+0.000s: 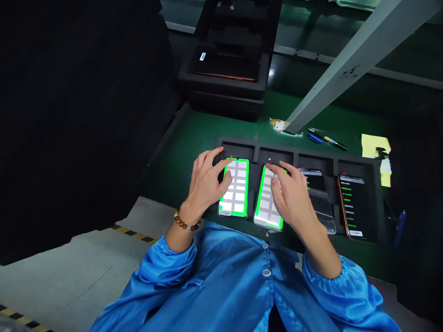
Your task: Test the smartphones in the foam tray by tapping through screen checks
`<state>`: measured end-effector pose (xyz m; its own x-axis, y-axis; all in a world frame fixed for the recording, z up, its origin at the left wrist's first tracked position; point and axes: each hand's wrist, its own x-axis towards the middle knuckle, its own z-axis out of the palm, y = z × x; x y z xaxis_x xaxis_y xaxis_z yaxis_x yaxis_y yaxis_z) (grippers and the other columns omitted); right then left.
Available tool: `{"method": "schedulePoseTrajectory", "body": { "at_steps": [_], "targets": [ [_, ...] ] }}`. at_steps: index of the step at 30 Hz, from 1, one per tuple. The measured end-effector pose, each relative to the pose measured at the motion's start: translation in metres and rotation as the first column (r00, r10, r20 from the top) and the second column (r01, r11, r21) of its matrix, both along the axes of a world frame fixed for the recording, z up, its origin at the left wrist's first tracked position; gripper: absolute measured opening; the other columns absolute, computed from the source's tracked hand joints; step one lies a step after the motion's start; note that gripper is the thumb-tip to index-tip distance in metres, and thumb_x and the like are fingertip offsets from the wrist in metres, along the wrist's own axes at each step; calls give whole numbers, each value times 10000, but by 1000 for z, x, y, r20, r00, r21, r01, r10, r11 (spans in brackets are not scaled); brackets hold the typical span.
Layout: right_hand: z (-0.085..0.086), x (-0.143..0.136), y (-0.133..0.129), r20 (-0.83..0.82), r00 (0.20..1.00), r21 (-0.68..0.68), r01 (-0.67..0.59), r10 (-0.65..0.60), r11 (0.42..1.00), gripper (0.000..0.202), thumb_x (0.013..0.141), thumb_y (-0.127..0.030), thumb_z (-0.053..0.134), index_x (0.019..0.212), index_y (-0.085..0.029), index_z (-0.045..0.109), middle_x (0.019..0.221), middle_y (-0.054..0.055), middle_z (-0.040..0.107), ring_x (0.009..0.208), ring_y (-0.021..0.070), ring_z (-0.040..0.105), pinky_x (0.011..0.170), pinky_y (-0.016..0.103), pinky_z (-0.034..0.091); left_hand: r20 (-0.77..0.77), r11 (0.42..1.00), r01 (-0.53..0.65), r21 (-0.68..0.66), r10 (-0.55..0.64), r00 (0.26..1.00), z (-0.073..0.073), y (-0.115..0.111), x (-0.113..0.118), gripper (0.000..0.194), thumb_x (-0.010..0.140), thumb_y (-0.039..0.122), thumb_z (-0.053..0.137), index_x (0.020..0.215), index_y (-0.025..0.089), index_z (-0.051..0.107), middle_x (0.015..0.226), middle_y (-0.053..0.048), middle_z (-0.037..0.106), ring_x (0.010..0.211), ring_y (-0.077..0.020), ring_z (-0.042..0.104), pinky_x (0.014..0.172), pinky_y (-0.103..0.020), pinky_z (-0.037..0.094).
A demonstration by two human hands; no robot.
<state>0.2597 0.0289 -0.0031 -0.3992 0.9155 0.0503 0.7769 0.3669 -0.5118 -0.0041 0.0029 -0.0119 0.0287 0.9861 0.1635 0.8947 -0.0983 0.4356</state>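
Two lit smartphones lie side by side, their screens showing white and grey blocks inside a bright green border. My left hand [209, 180] is over the upper left of the left smartphone [236, 189], index fingertip at the top of its screen, fingers apart. Over the second smartphone [265, 205] is my right hand [292, 191], its index fingertip at that screen's upper edge and the other fingers spread. Neither hand grips anything. To the right rest a third smartphone [321, 198], partly behind my right hand, and a fourth smartphone [356, 207] with green text lines on dark screens.
The phones rest at a black foam tray [256, 152] with several recesses on a green table [207, 127]. Stacked black trays [221, 90] stand behind. A grey metal post [332, 69] slants down near pens [327, 138] and yellow sticky notes [374, 144]. Black curtain hangs left.
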Motion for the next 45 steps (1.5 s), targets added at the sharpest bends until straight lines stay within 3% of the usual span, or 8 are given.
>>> {"method": "schedulePoseTrajectory", "body": {
  "at_steps": [5, 9, 16, 31, 41, 45],
  "targets": [
    [-1, 20, -5, 7, 999, -5, 42, -42, 999, 479, 1146, -352, 332, 1505, -218, 618, 1487, 139, 713, 1542, 361, 491, 1233, 621, 389, 4, 990, 141, -12, -141, 990, -2, 7, 0, 423, 1043, 277, 563, 1417, 265, 761, 1685, -81, 545, 1499, -359, 482, 1216, -590, 465],
    [0, 25, -11, -6, 1000, -4, 0, 0, 1000, 468, 1144, -351, 345, 1506, -225, 615, 1470, 139, 721, 1548, 356, 484, 1240, 618, 373, 32, 990, 142, -17, -141, 989, -3, 3, -1, 418, 1028, 271, 572, 1391, 272, 780, 1661, -74, 575, 1485, -360, 488, 1207, -599, 474],
    [7, 31, -34, -23, 999, -21, -45, 44, 999, 469, 1133, -321, 379, 1532, -243, 612, 1509, 136, 693, 1524, 360, 499, 1226, 634, 395, 91, 983, 177, 46, -181, 979, -1, -24, -4, 379, 1003, 274, 596, 1308, 271, 821, 1595, -78, 642, 1437, -352, 524, 1187, -604, 481],
    [15, 44, -98, 0, 981, 79, -192, 193, 978, 479, 1078, -224, 467, 1544, -248, 572, 1475, 122, 713, 1478, 349, 541, 1167, 602, 453, 78, 956, 237, 173, -253, 964, 1, -87, 0, 310, 917, 270, 672, 1153, 331, 863, 1463, -43, 749, 1355, -330, 608, 1223, -632, 450],
    [19, 47, -118, -25, 982, 94, -182, 185, 979, 491, 1054, -204, 474, 1522, -259, 609, 1400, 124, 741, 1440, 348, 578, 1142, 600, 486, 55, 949, 246, 197, -261, 964, -1, -104, 4, 303, 911, 301, 668, 1133, 355, 867, 1417, -26, 775, 1316, -326, 638, 1253, -644, 403],
    [18, 47, -116, -34, 985, 97, -167, 171, 981, 490, 1062, -215, 461, 1520, -271, 627, 1372, 132, 744, 1431, 351, 590, 1124, 599, 500, 62, 964, 184, 192, -200, 978, -4, -103, 0, 285, 931, 309, 647, 1099, 363, 870, 1405, -20, 781, 1325, -330, 631, 1256, -654, 382]
  ]
}}
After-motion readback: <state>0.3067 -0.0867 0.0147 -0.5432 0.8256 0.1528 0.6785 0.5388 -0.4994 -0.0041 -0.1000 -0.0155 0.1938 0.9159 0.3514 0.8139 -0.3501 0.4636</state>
